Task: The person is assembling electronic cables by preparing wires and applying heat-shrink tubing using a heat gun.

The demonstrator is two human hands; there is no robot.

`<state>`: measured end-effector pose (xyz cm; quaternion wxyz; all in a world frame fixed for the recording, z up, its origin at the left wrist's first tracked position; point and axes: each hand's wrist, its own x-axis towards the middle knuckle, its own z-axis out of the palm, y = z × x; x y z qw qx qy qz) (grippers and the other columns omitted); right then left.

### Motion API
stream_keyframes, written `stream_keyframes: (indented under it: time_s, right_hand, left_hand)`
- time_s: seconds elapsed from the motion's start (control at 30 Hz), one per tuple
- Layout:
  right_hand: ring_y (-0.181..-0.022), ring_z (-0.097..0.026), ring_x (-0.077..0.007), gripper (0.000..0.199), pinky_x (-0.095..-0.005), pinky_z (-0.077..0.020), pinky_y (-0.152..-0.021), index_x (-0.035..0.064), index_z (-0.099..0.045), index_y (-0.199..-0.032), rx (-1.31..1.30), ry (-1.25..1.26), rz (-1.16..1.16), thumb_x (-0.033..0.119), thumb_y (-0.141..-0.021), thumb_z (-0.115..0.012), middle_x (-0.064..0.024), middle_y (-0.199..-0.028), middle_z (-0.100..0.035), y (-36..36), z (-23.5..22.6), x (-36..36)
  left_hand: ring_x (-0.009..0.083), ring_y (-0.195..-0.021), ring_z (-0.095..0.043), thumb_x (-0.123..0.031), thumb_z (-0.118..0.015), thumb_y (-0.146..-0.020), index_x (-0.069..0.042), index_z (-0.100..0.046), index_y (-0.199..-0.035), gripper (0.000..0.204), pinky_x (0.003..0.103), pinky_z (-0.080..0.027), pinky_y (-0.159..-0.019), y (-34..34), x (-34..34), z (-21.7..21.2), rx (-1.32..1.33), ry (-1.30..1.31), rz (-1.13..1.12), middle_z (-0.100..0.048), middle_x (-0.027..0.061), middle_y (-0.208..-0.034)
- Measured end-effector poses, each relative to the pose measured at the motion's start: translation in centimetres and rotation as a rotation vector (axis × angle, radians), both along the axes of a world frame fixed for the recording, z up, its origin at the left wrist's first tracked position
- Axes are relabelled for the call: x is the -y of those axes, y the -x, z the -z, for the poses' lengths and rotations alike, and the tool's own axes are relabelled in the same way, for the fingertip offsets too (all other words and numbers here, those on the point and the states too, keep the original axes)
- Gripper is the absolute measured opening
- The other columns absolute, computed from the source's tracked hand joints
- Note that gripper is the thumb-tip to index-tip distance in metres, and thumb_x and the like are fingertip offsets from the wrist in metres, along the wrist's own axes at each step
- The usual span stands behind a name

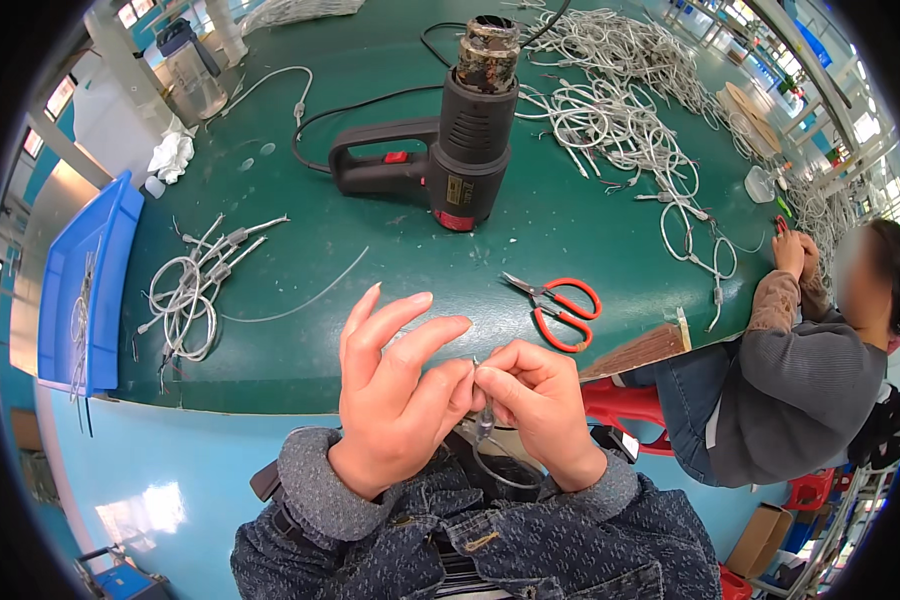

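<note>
My left hand [395, 385] and my right hand [542, 405] meet just in front of the table edge. Thumb and forefinger of each are pinched at the end of a grey cable [485, 425], and the left hand's other fingers are spread. A thicker grey sleeve sits on the cable below the fingertips, and the rest loops down over my lap. The very tip is mostly hidden by my fingers. Beyond the right hand, scissors [560, 310] with orange-red handles lie on the green table [340, 330]. Left of my hands rests a bundle of grey cables [192, 290].
A black heat gun [473, 140] stands nozzle up at the table's middle, its cord running behind. Far right lies a large heap of grey cables [610, 110]. A blue tray [95, 290] and a bottle [188, 75] are at left. A co-worker [810, 360] sits at right.
</note>
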<state>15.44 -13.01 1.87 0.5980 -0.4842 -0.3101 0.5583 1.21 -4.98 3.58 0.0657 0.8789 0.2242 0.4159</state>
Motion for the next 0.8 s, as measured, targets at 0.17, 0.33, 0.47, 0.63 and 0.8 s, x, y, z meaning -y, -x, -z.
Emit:
stream_keyframes:
  time_s: [0.17,0.33,0.47,0.63,0.8]
  right_hand:
    - [-0.054,-0.048,-0.0036,0.007,-0.0172,-0.034,-0.047,-0.0004,-0.057,-0.085,0.053,-0.006,0.076,0.003,-0.091,-0.057,-0.0059,-0.072,-0.062,0.8,0.4,-0.3]
    - [-0.055,-0.046,-0.004,0.01,-0.018,-0.0328,-0.048,0.0001,-0.057,-0.086,0.151,-0.045,0.135,0.007,-0.093,-0.055,-0.0047,-0.072,-0.061,1.1,0.9,-0.4]
    - [-0.057,-0.044,-0.0049,0.017,-0.019,-0.0328,-0.051,0.0004,-0.057,-0.087,-0.17,-0.015,0.073,0.014,-0.096,-0.053,-0.0037,-0.074,-0.059,0.3,1.7,-0.7]
    - [-0.059,-0.043,-0.0056,0.021,-0.0195,-0.0335,-0.055,0.0005,-0.057,-0.088,-0.282,0.009,-0.006,0.02,-0.097,-0.052,-0.0035,-0.075,-0.057,0.3,1.8,-1.0]
    - [-0.06,-0.043,-0.0042,0.02,-0.0181,-0.0327,-0.054,0.0004,-0.06,-0.09,-0.39,0.057,-0.062,0.018,-0.096,-0.054,-0.0019,-0.074,-0.058,0.6,2.3,-1.1]
  left_hand:
    - [0.0333,-0.112,-0.05,-0.01,-0.074,-0.067,-0.008,-0.062,-0.074,0.014,0.055,-0.041,-0.097,0.0,-0.1,0.5,-0.005,-0.044,-0.02,-0.059,0.0074,-0.107]
    - [0.0296,-0.108,-0.054,-0.008,-0.072,-0.068,-0.008,-0.061,-0.076,0.014,0.055,-0.04,-0.095,0.0,0.2,0.3,0.055,0.024,-0.05,-0.061,0.0052,-0.108]
    - [0.029,-0.103,-0.057,-0.006,-0.071,-0.071,-0.007,-0.063,-0.079,0.011,0.047,-0.043,-0.092,0.6,0.0,0.1,0.131,0.292,-0.048,-0.062,0.0069,-0.105]
    - [0.0255,-0.097,-0.06,-0.003,-0.07,-0.074,-0.002,-0.066,-0.088,0.015,0.035,-0.047,-0.086,0.6,-0.2,0.5,0.161,0.772,0.091,-0.062,0.0116,-0.104]
    - [0.024,-0.097,-0.06,-0.001,-0.069,-0.075,0.0,-0.068,-0.094,0.019,0.034,-0.048,-0.085,0.5,-0.1,1.2,0.157,0.77,0.149,-0.063,0.0132,-0.102]
